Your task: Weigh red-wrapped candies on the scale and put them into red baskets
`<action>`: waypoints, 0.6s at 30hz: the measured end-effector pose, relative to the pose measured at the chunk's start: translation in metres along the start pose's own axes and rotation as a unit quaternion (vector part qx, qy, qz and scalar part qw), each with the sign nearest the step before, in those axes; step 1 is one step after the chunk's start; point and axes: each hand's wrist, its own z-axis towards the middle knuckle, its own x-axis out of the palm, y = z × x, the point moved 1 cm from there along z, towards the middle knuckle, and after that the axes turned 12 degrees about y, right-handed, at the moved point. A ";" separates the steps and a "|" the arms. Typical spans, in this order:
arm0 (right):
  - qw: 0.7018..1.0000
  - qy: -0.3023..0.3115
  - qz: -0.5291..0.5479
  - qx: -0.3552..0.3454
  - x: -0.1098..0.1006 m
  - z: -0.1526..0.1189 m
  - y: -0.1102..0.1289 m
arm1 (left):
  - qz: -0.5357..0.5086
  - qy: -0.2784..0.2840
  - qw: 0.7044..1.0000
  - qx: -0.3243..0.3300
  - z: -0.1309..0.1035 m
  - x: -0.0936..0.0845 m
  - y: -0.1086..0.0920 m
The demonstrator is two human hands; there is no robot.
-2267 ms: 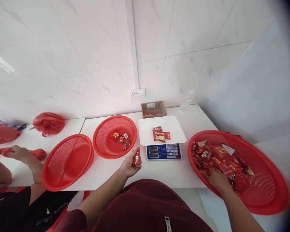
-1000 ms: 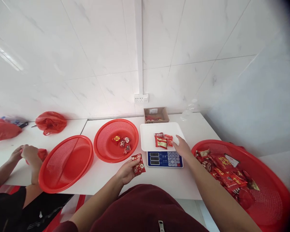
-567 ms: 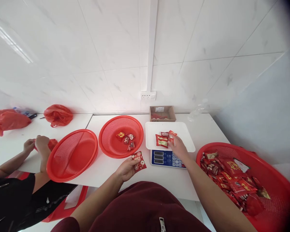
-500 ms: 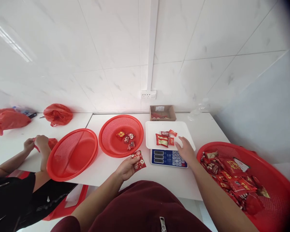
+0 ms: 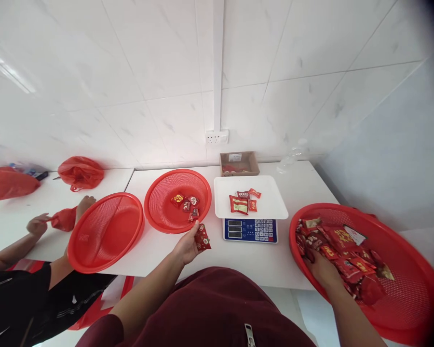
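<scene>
My left hand (image 5: 186, 248) is closed on a small red packet (image 5: 203, 239) with a white flower pattern, held in front of the middle basket. My right hand (image 5: 323, 270) reaches into the large red basket (image 5: 412, 289) at the right, among wrapped snacks (image 5: 342, 236); its fingertips are hidden there. Between my hands stands a blue digital scale (image 5: 249, 232) with a white tray (image 5: 269, 195) on top. Several red-wrapped snacks (image 5: 238, 205) lie on that tray. The red middle basket (image 5: 157, 207) holds several small wrapped pieces (image 5: 186, 206).
Another red basket (image 5: 108, 236) stands left. Beside it, a co-worker's hands (image 5: 38, 225) handle a small red bag (image 5: 64, 219). Red plastic bags (image 5: 80, 172) lie farther back. A cardboard box (image 5: 239, 164) and a clear plastic bottle (image 5: 286, 163) are by the wall.
My right hand has moved from the scale tray right and down into the large basket. The packet in my left hand has tilted. The co-worker's hands have moved apart around the red bag.
</scene>
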 end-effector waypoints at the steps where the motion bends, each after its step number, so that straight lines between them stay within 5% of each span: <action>1: 1.000 0.018 -0.021 0.006 0.000 0.002 0.001 | -0.001 0.005 1.000 -0.002 0.000 0.004 0.001; 8: 0.998 0.046 -0.010 0.037 -0.010 0.006 0.002 | 0.000 0.007 1.000 -0.010 -0.004 0.014 0.005; 12: 0.991 -0.038 0.074 0.102 -0.030 -0.002 0.005 | -0.005 -0.012 1.000 -0.004 -0.007 0.008 0.006; 15: 0.975 -0.126 0.151 0.105 -0.057 -0.005 0.029 | -0.005 -0.014 1.000 -0.002 -0.007 0.004 0.009; 18: 0.973 -0.108 0.205 0.005 -0.078 0.003 0.074 | 0.006 -0.001 1.000 0.000 -0.005 0.001 0.011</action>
